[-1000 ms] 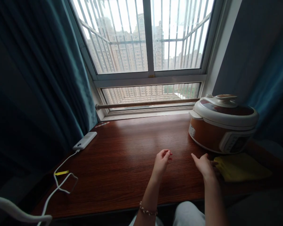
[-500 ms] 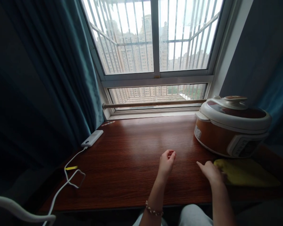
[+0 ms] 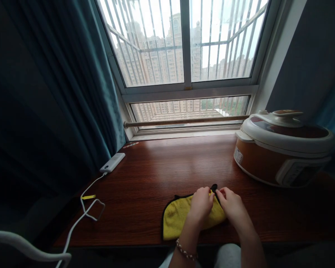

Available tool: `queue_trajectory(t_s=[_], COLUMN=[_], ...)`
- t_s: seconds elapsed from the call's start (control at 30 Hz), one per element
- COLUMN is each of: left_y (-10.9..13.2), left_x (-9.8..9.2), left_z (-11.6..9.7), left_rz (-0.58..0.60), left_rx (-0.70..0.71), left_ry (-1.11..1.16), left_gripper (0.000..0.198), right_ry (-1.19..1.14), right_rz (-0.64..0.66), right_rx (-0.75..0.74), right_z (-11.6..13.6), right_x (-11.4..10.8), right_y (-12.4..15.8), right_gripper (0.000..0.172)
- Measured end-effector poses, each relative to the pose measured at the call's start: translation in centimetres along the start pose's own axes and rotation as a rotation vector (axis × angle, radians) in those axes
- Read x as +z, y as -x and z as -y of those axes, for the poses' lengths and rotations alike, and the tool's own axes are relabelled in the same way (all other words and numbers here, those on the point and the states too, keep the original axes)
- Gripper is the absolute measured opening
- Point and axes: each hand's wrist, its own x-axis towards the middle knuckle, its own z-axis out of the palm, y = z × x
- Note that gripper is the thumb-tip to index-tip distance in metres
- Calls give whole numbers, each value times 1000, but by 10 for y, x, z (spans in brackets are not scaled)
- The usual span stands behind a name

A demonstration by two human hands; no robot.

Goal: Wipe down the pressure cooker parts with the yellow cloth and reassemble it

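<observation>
A yellow cloth with a dark edge lies on the wooden table near its front edge. My left hand rests on the cloth with its fingers curled on the far corner. My right hand pinches the same corner, close to a small black loop. Both hands touch each other's fingertips there. A bead bracelet circles my left wrist.
An orange and white electric cooker stands at the right of the table. A white power bank with a white cable lies at the left, by the teal curtain. A barred window is behind.
The yellow cloth has moved from beside the cooker at the right to the front middle of the table. Both hands have come together on its far corner.
</observation>
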Motion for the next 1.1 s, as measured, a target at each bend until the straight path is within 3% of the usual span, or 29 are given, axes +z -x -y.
queue_trajectory(t_s=[0.13, 0.5, 0.6, 0.7, 0.8, 0.93, 1.1], left_y=[5, 4, 3, 4, 12, 33, 56], left_x=[6, -13, -19, -28, -36, -40, -41], left_z=[7, 10, 13, 16, 20, 41, 91], left_rz=[94, 77, 25, -105, -176, -66, -213], left_rx=[-1, -124, -199, -295, -273, -218, -231], left_ry=[-69, -271, -337, -435, -480, -416, -526], left_gripper=[21, 25, 30, 34, 30, 31, 43], right_ry=[-112, -88, -105, -111, -125, -137, -162], right_rz=[151, 183, 171, 156, 169, 170, 165], right_rx=[-107, -69, -74, -79, -88, -82, -77], right_z=[-3, -9, -6, -2, -1, -2, -2], right_x=[8, 12, 10, 9, 9, 7, 4], right_y=[5, 0, 4, 6, 6, 6, 8], right_gripper=[29, 34, 35, 36, 36, 36, 37])
